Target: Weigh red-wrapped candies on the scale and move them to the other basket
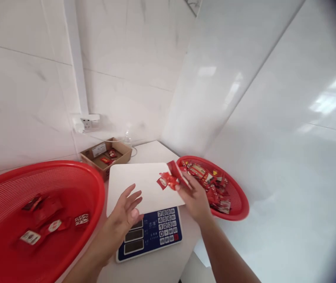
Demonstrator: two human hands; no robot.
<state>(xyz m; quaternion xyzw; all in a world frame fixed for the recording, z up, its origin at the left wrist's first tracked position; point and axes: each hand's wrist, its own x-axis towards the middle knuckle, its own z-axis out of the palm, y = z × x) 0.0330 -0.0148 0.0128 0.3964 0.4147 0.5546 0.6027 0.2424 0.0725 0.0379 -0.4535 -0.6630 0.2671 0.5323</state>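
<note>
My right hand (195, 196) is closed on red wrapped candies (170, 179) over the right side of the white weighing plate of a digital scale (144, 182). Several wrappers overlap there, so I cannot tell how many it grips. Nothing is in my left hand (126, 210), whose fingers are spread above the plate's front left edge. Below the plate, the scale's blue keypad panel (153, 232) faces me, its displays dark. To the right of my right hand, a red basket (242, 200) holds many red candy packets (212, 181).
A larger red basket (97, 184) at left has several packets (48, 214) at its bottom. Behind the scale stands an open cardboard box (123, 151) with a few red packets, near a clear plastic bottle (127, 137). A wall socket (89, 122) carries a plug and cable.
</note>
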